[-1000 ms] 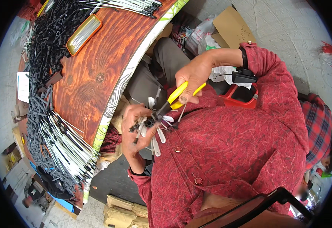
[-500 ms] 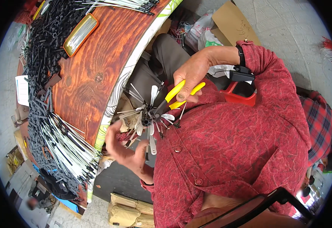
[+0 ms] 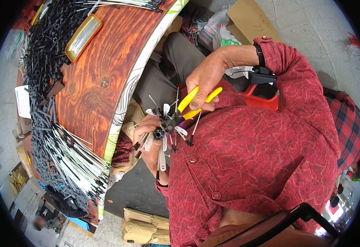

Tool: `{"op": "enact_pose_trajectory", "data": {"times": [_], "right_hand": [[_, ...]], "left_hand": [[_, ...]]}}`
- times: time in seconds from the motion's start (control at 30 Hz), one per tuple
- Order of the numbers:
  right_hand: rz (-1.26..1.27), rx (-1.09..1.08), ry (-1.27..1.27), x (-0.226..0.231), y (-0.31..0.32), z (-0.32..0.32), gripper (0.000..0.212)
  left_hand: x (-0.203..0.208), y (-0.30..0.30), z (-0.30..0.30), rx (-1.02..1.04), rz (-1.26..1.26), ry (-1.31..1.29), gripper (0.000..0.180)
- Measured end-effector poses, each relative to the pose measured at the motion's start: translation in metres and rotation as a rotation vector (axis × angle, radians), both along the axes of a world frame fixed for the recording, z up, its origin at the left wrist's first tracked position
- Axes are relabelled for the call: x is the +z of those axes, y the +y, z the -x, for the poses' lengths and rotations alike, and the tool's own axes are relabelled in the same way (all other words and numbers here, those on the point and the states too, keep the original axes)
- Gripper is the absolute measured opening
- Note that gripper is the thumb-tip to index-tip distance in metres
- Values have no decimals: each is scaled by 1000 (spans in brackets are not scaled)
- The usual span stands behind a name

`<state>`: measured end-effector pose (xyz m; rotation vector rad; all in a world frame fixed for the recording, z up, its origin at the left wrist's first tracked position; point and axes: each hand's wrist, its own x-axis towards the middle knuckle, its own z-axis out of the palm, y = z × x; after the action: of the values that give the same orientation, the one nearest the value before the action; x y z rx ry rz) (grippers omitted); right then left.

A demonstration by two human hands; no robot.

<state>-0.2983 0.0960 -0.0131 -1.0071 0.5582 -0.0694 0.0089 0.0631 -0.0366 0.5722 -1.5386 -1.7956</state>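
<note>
Yellow-handled pliers [image 3: 189, 98] are gripped in my right hand [image 3: 206, 82], the fingers wrapped around the handles. Their dark jaws are against a small black round hub [image 3: 158, 133], from which thin rods and flat white blades stick out on all sides. My left hand [image 3: 150, 154] is closed around the hub's near-left side, thumb and fingers among the blades. One long flat white blade [image 3: 162, 160] points down past the thumb. What exactly the jaws pinch is hidden by the hub and the rods. Both hands are above my lap, beside the table edge.
On the wooden table [image 3: 101, 61] lie an orange-rimmed tray [image 3: 83, 38] of thin pale rods, a pile of black parts [image 3: 48, 61] and a bundle of white rods with black ends [image 3: 77, 160]. A red plastic container [image 3: 262, 99] is beside my right arm. A cardboard box [image 3: 256, 20] stands behind.
My left hand, open and apart from the hub before, has moved up and closed on it. My right hand has kept the pliers nearly in place at the hub.
</note>
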Motion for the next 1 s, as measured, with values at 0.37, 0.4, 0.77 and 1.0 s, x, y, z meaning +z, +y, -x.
{"op": "enact_pose_trajectory", "data": {"times": [0.37,0.4,0.77,1.0], "right_hand": [[-73,-2,-14,2,2,-5,58],[-76,2,-17,-1,2,-7,58],[-530,15,-574,-59,14,-26,55],[-193,-41,-102,-4,9,-8,40]], "left_hand": [[-13,5,16,28,-15,3,32],[-14,5,15,27,-6,22,32],[-36,-9,12,-116,65,236,32],[-41,-14,10,-72,156,205,28]]}}
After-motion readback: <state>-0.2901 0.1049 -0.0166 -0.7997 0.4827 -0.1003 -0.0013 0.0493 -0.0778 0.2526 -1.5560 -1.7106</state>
